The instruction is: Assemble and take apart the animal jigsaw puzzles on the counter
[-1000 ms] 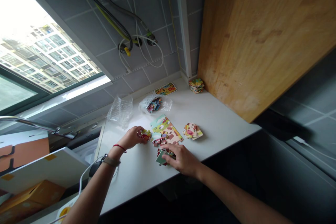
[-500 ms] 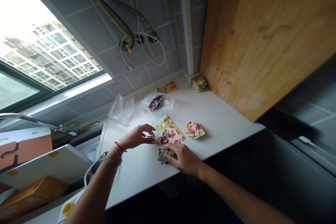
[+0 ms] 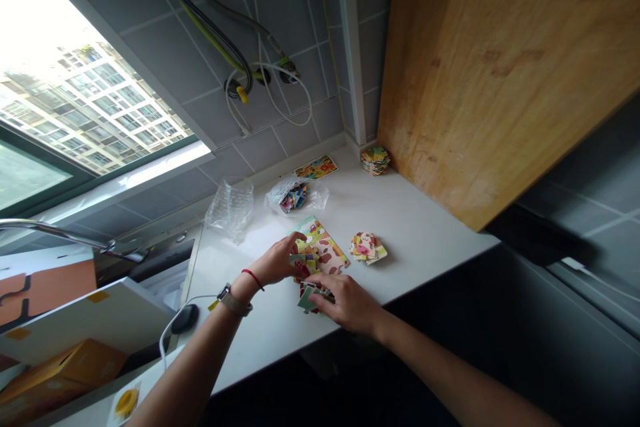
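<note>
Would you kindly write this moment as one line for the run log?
left hand: holds jigsaw piece | right hand: on stacked jigsaw pieces

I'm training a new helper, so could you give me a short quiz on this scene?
1. True or false: the left hand has a red string around its wrist.
2. Multiple choice: what is inside the clear plastic bag? A) jigsaw pieces B) screws C) coins
3. Which hand rests on the pile of jigsaw pieces nearest the front edge of the white counter?

Key: 1 true; 2 A; 3 the right hand.
</note>
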The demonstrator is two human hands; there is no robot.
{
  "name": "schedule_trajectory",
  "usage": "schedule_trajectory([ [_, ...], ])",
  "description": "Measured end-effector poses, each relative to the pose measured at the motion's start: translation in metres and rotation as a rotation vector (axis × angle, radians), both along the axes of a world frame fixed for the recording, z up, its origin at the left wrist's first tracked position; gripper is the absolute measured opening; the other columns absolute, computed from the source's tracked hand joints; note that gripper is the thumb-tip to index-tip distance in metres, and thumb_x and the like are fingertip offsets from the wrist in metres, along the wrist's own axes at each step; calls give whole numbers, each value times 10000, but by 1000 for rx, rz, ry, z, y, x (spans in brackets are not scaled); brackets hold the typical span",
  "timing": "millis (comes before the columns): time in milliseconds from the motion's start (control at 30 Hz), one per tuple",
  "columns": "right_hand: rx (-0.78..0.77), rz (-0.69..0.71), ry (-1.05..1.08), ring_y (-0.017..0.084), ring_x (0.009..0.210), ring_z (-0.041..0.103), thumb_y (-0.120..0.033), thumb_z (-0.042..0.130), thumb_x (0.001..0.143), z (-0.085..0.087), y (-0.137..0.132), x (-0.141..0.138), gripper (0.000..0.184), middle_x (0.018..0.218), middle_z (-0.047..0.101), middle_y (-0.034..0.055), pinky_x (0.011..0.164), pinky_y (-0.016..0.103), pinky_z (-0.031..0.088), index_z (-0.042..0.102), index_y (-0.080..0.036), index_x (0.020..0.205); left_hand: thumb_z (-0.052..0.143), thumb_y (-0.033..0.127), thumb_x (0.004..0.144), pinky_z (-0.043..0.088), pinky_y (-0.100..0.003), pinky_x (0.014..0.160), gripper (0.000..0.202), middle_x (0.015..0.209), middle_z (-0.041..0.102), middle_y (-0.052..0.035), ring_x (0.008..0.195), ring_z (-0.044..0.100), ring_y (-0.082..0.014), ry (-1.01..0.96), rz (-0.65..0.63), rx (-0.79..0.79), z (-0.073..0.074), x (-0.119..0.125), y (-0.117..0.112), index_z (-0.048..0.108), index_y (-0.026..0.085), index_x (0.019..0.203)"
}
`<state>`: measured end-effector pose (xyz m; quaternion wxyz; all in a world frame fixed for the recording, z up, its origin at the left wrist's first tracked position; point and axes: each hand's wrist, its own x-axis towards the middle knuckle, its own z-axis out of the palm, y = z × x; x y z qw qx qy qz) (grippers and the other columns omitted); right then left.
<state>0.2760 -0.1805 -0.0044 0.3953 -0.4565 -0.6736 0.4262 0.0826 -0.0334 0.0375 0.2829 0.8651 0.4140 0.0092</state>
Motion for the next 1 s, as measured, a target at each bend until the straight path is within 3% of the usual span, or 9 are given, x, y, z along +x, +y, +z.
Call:
schedule_trajectory([
  [167, -3, -6, 2, 271, 1140, 734, -309, 652, 981, -1, 0, 0, 323, 1238, 776, 79, 1007, 361, 543, 699, -224, 1289, 892, 245, 648, 569, -367, 883, 607, 1110, 685, -87, 1021, 696, -267, 36, -31, -48, 1, -1, 3, 714, 222, 1228],
  [367, 1, -13, -5, 273, 1134, 738, -316, 653, 980, -3, 0, -1, 326, 1227, 779, 82, 1011, 366, 548, 699, -232, 1292, 890, 224, 655, 550, -377, 937, 573, 1141, 720, -89, 1026, 695, -268, 76, -32, -48, 7, 3, 3, 734, 213, 1206],
  [567, 3, -8, -8, 269, 1120, 741, -301, 650, 980, 0, 0, 0, 316, 1216, 783, 72, 986, 360, 550, 698, -236, 1286, 878, 199, 634, 524, -317, 793, 498, 1042, 734, -53, 916, 685, -236, 97, -17, -21, 10, 6, 0, 688, 192, 1094],
  [667, 9, -11, 2, 259, 1104, 745, -288, 653, 977, -1, 0, 0, 307, 1212, 785, 63, 973, 348, 551, 702, -243, 1276, 874, 258, 660, 501, -301, 735, 474, 977, 724, -31, 849, 662, -215, 98, -36, -30, 10, 2, -1, 682, 201, 1089],
  [867, 15, -21, -1, 252, 1076, 749, -304, 675, 971, -3, 0, -1, 326, 1224, 784, 67, 959, 337, 552, 708, -239, 1288, 833, 460, 755, 532, -344, 784, 331, 920, 740, -49, 845, 675, -235, 74, -64, -24, 16, -14, 6, 727, 196, 925],
  [933, 14, -18, -14, 247, 1053, 752, -302, 668, 976, -4, 0, -1, 329, 1203, 788, 63, 946, 331, 555, 705, -238, 1297, 834, 515, 748, 557, -383, 849, 387, 979, 757, -78, 898, 700, -260, 31, -41, -6, 16, -22, 14, 746, 195, 948],
  [1000, 22, -14, -20, 241, 1047, 752, -292, 666, 975, -4, 1, -2, 334, 1191, 791, 59, 945, 324, 554, 703, -238, 1303, 842, 561, 725, 556, -432, 969, 443, 1162, 754, -130, 1042, 713, -301, -20, -30, -19, 13, -27, 24, 777, 199, 970],
])
